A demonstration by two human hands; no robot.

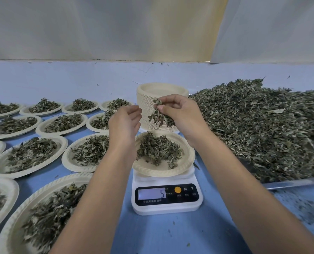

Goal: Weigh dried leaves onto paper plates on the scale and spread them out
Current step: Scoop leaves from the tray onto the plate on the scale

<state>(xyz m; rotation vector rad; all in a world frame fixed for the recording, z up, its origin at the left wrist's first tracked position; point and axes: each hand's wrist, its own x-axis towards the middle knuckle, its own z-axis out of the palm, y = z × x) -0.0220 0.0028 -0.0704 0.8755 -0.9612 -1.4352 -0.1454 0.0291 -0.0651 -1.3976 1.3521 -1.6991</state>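
Note:
A white digital scale (166, 198) stands at the centre, its display reading 5. On it sits a paper plate (186, 162) holding a small mound of dried leaves (158, 150). Above the plate my right hand (181, 114) holds a clump of dried leaves (159, 117) that hangs from its fingers. My left hand (124, 125) hovers beside it, just left of the plate, fingers loosely curled and holding nothing.
A tall stack of paper plates (147, 99) stands behind the scale. A big heap of dried leaves (262, 125) fills a metal tray (295, 183) on the right. Several filled plates (31, 154) cover the blue table (161, 233) to the left.

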